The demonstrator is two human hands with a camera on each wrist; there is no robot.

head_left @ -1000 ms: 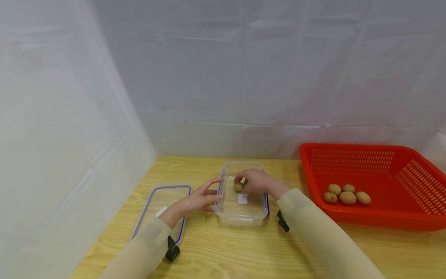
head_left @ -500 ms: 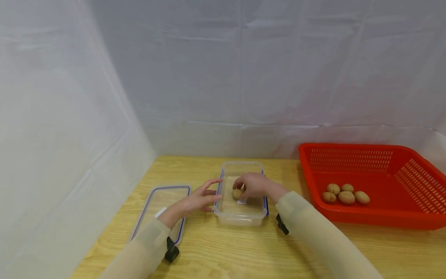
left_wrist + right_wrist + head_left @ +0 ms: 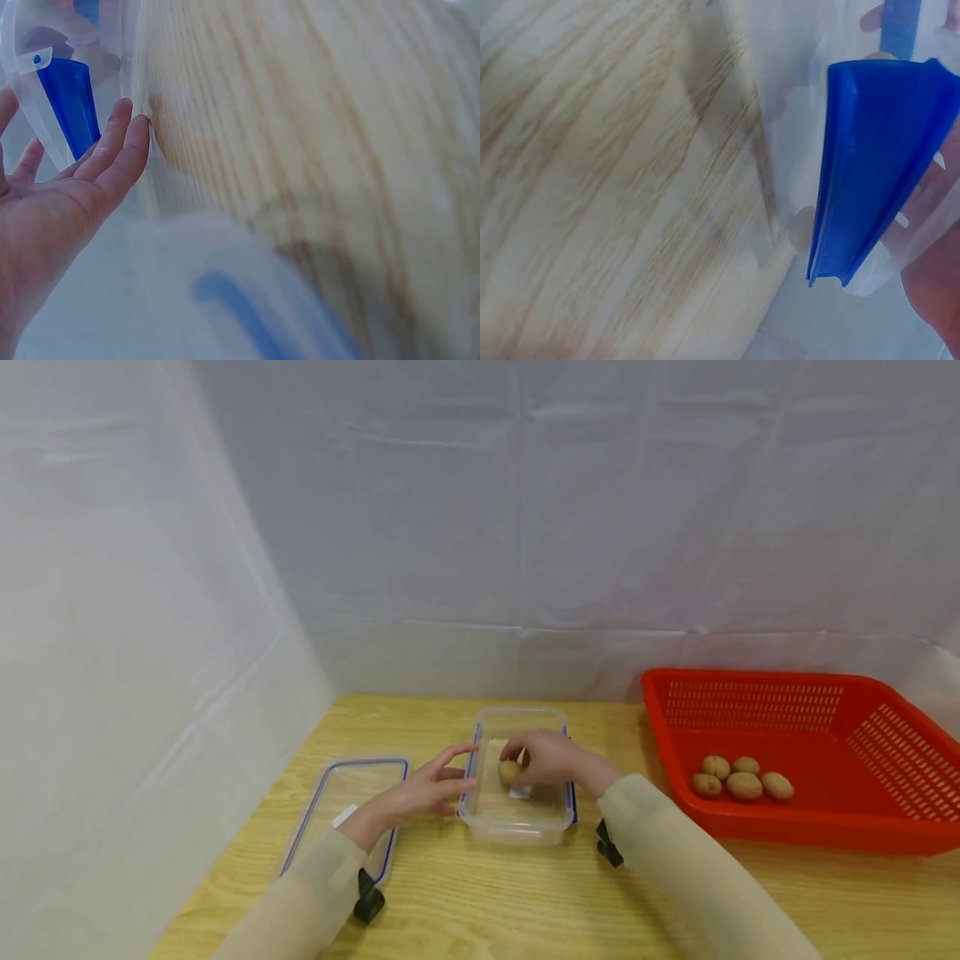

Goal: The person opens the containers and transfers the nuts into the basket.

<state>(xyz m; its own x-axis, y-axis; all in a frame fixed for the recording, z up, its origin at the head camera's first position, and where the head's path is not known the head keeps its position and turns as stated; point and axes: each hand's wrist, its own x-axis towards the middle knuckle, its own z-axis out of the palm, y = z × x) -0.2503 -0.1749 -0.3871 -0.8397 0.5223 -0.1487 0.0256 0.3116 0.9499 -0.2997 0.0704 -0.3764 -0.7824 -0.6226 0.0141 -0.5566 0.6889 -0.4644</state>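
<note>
A clear plastic box [image 3: 517, 837] with blue clips stands on the table in the head view. Inside it my right hand [image 3: 551, 757] pinches a small potato [image 3: 509, 772] low down, above a white label [image 3: 520, 792]. Alongside the left wall, my left hand [image 3: 416, 797] has its fingers spread, fingertips at the rim. The left wrist view shows the same hand [image 3: 71, 202] with its fingers fairly straight beside a blue clip [image 3: 71, 97]. A large blue clip [image 3: 877, 165] covers much of the right hand [image 3: 937, 277] in the right wrist view.
To the right stands a red basket [image 3: 795, 822] with several potatoes [image 3: 744, 787] in its near left corner. A clear lid [image 3: 337, 785] edged in blue lies left of the box, partly under my left forearm. White sheeting [image 3: 480, 527] hangs behind the table.
My right hand has shifted slightly toward the near end of the box with the potato, then stayed almost in place. The left hand has hardly moved.
</note>
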